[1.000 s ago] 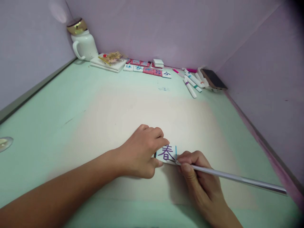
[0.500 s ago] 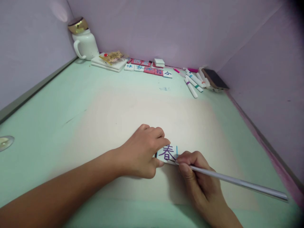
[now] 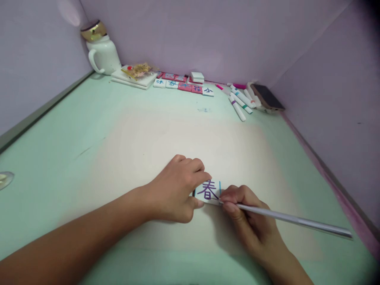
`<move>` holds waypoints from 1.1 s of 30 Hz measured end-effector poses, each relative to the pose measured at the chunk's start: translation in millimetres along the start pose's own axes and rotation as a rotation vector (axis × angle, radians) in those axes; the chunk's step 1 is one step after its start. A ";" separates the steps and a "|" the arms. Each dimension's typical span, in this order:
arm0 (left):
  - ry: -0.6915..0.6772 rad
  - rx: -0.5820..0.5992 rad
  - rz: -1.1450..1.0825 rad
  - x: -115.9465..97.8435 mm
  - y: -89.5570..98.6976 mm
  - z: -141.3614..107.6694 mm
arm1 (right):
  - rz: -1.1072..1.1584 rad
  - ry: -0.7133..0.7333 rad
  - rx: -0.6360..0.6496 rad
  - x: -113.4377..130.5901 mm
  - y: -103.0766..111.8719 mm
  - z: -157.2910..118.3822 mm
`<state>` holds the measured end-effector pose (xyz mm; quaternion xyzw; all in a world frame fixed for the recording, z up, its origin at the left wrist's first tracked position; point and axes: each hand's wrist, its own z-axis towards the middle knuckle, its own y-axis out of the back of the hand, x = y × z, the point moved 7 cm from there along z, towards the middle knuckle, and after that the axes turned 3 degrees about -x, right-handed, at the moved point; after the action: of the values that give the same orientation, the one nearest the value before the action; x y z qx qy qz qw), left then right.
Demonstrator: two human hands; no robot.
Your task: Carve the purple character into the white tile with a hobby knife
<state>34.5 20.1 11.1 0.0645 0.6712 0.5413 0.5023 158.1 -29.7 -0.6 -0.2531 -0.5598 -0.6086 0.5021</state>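
Under my left hand (image 3: 181,192) is a small white tile (image 3: 211,200) with a purple Chinese character and a blue line down its right side. My left thumb and curled index finger hold its left end and upper edge. The fingers of my right hand (image 3: 252,221) pinch a slim silver pen-like tool (image 3: 291,219) near its front end. Its narrow tip meets the lower right corner of the tile. The tool's long shaft slopes to the right, past the hand. My right fingertips partly cover the tile's right edge, so the exact tip contact is hard to see.
Along the back lie red and white lettered tiles (image 3: 184,86), a stack of blank tiles (image 3: 197,76), several markers (image 3: 237,109) and a dark phone (image 3: 268,97). At the back left stand a white jug (image 3: 108,57) and white boards (image 3: 148,81) under a bag (image 3: 141,71).
The silver tool's back end has swung slightly up and left, while its tip stays at the tile's lower right corner. My left hand keeps its hold, and the whole view has shifted a little.
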 end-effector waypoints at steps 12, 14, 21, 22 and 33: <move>-0.004 -0.007 -0.014 0.6 0.4 0.4 | 0.008 -0.031 0.007 -3.6 2.3 1.3; -0.003 -0.007 -0.013 0.6 0.5 0.4 | 0.005 -0.039 0.006 -3.9 2.5 1.3; -0.002 -0.005 0.000 0.9 0.7 -0.2 | 0.005 -0.051 -0.004 -4.3 3.5 1.0; -0.002 -0.005 0.000 0.9 0.6 -0.4 | 0.008 -0.047 -0.003 -4.4 3.5 0.9; 0.001 0.000 -0.003 0.8 -0.2 0.3 | 0.003 -0.047 -0.015 -5.0 5.1 0.7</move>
<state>34.4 20.7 10.5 0.0631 0.6716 0.5406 0.5027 164.3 -26.7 -2.6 -0.2721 -0.5665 -0.6061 0.4875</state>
